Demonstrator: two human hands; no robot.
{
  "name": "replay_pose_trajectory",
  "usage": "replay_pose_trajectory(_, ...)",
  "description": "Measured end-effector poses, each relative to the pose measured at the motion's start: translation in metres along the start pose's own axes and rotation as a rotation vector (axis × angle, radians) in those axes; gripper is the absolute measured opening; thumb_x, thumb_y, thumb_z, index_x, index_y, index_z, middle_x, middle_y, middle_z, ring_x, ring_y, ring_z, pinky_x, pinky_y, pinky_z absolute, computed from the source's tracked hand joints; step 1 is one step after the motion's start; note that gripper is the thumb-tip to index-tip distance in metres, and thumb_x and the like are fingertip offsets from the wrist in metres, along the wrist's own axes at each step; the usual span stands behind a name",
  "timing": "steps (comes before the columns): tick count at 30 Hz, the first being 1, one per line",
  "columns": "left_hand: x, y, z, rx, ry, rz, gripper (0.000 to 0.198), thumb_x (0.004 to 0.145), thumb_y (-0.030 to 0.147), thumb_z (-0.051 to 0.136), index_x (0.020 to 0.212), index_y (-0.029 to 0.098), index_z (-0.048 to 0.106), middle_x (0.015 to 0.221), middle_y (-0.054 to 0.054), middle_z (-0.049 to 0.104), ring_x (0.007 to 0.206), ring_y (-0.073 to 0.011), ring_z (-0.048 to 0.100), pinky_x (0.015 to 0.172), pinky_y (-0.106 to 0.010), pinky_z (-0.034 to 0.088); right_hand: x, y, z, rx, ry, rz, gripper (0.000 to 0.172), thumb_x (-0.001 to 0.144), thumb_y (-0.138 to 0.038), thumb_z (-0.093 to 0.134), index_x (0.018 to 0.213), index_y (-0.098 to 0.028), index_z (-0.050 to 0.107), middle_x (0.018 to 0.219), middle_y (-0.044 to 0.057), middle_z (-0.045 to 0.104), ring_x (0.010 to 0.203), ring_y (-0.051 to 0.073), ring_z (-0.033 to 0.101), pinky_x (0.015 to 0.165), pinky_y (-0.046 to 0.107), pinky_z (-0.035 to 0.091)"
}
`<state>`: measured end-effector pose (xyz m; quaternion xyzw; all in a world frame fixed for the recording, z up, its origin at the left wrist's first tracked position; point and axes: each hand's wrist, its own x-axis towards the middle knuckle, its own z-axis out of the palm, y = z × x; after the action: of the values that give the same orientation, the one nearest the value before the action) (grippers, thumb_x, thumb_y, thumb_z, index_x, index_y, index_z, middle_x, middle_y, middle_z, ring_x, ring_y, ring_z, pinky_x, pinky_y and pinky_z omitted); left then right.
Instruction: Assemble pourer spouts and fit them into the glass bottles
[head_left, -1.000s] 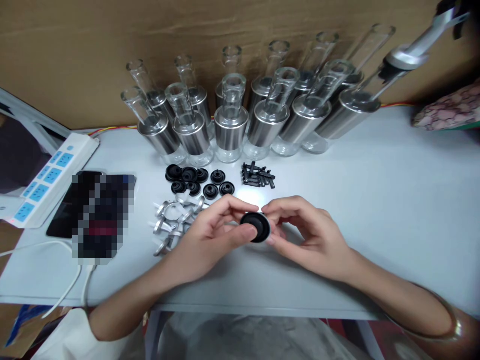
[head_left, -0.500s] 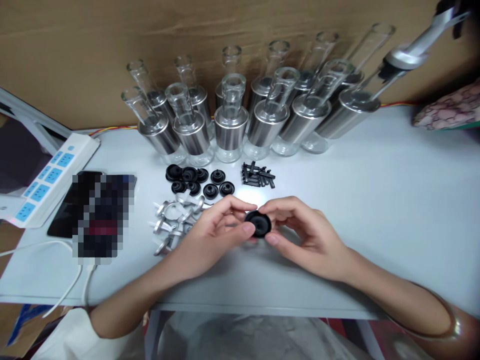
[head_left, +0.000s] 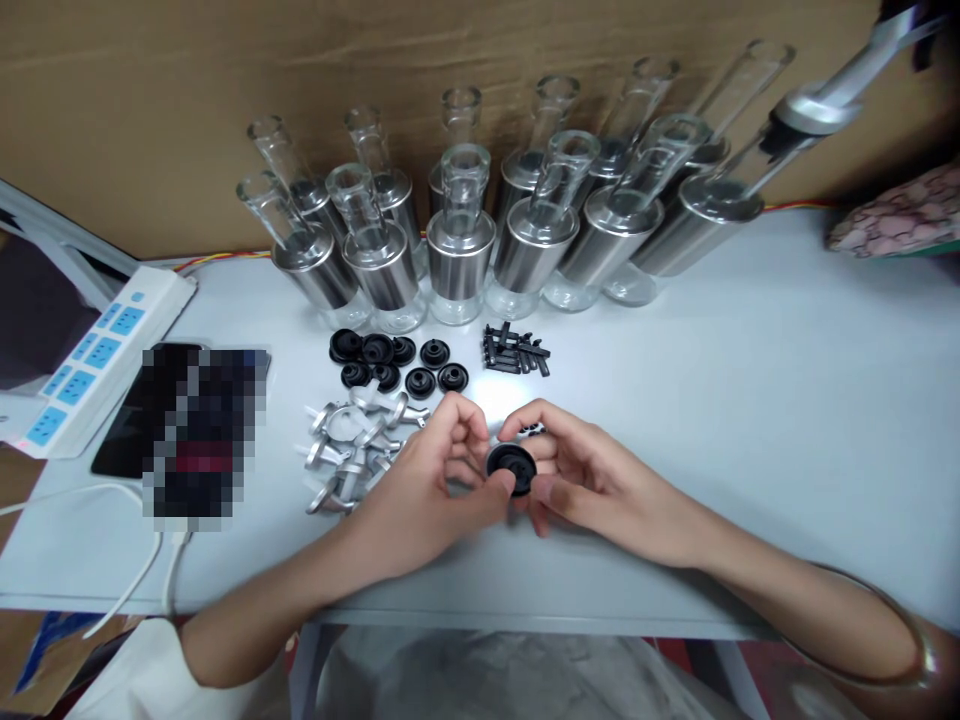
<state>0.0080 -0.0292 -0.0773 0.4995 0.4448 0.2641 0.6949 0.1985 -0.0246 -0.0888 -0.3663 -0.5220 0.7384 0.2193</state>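
Observation:
Both hands meet over the middle of the white table [head_left: 750, 400], pinching one round black rubber cap [head_left: 511, 467] between them. My left hand [head_left: 427, 490] grips its left side with thumb and fingertips. My right hand [head_left: 577, 480] cups it from the right and below. Just behind the hands lie several more black rubber caps [head_left: 397, 362], a small pile of black plastic pieces [head_left: 516, 352] and a heap of silver metal clips [head_left: 349, 450].
Two rows of glass bottles with silver sleeves [head_left: 461, 240] stand at the back against a cardboard wall. A white power strip [head_left: 90, 355] and a dark phone [head_left: 180, 420] with a white cable [head_left: 142, 580] lie at the left. Patterned fabric [head_left: 900, 220] sits far right.
Both hands have dropped slightly toward me with the cap. The cap has turned so its open face points up, and my right fingers have moved underneath it.

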Motion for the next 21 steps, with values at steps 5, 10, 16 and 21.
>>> replay_pose_trajectory(5,-0.0019,0.0017,-0.0012,0.117,-0.058,-0.022,0.013,0.088,0.025,0.052,0.087,0.022,0.039,0.077,0.005,0.051,0.068,-0.0105,0.058,0.059,-0.023,0.037,0.0003,-0.0050,-0.0009,0.081,-0.022,0.075,0.026,0.081,-0.025,0.057,0.101,-0.018,0.042,0.073,-0.001,0.060,0.061,0.011,0.061,0.054,0.021,0.040)
replay_pose_trajectory(10,-0.0018,0.0029,-0.0005,0.211,-0.078,0.000,0.016,0.084,0.021,0.052,0.083,0.023,0.037,0.074,0.005,0.049,0.068,-0.0107,0.052,0.057,-0.022,0.034,0.0005,-0.0027,-0.0002,0.114,-0.041,0.089,0.026,0.076,-0.018,0.057,0.097,-0.020,0.041,0.075,-0.001,0.061,0.060,0.010,0.058,0.058,0.025,0.045)
replay_pose_trajectory(16,-0.0011,0.0084,0.0024,0.285,-0.121,0.017,0.017,0.076,0.015,0.050,0.080,0.023,0.035,0.070,0.006,0.047,0.063,-0.0097,0.045,0.051,-0.021,0.031,-0.0016,0.0007,0.0047,0.051,-0.056,0.129,0.026,0.073,-0.016,0.054,0.095,-0.022,0.043,0.072,-0.003,0.057,0.060,0.012,0.054,0.054,0.025,0.041)
replay_pose_trajectory(21,-0.0012,0.0056,0.0042,0.312,-0.084,0.024,0.020,0.072,0.017,0.049,0.077,0.024,0.031,0.069,0.007,0.037,0.059,-0.0098,0.036,0.050,-0.022,0.028,-0.0027,-0.0027,0.0060,-0.050,-0.026,0.105,0.024,0.072,-0.017,0.053,0.092,-0.022,0.042,0.067,-0.005,0.053,0.056,0.010,0.048,0.051,0.023,0.035)
